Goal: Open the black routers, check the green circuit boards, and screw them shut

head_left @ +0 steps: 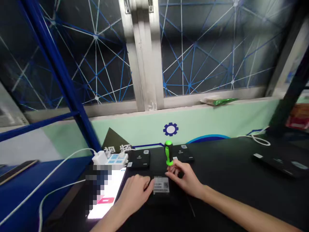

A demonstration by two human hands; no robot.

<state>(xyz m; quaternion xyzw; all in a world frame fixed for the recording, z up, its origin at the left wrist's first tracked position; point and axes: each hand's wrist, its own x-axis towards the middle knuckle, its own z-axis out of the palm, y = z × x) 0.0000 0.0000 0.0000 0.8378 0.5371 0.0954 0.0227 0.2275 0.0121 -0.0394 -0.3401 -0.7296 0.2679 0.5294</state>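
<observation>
Tabletop [224, 172], black and wide, is the largest thing under my hands, and its darkness worries me: dark pieces could be lost against it. To the left, a flat panel with a glowing white screen and a red bar [114, 187] lies just beside my left hand [136, 191]; a sideways sweep of that arm could shove it.

Between my hands lies a flat black box with a white printed label [160, 199]. If the left hand presses unevenly on its left edge, I think the box could slide or turn. My left thumb touches there, beside the label, the fingers loosely bent; I cannot tell whether they grip or merely rest.

A screwdriver with a bright green and black handle [168, 153] stands about upright at the box's far right. My right hand [185, 177] pinches it just below the green collar, so the handle rises above the fingertips; the tip is hidden from me. With so low a hold, the handle could tip if the pinch loosens.

Smallest, a thin dark rod [190, 206] lies near right of the box; a brush of the right wrist could roll it.
</observation>
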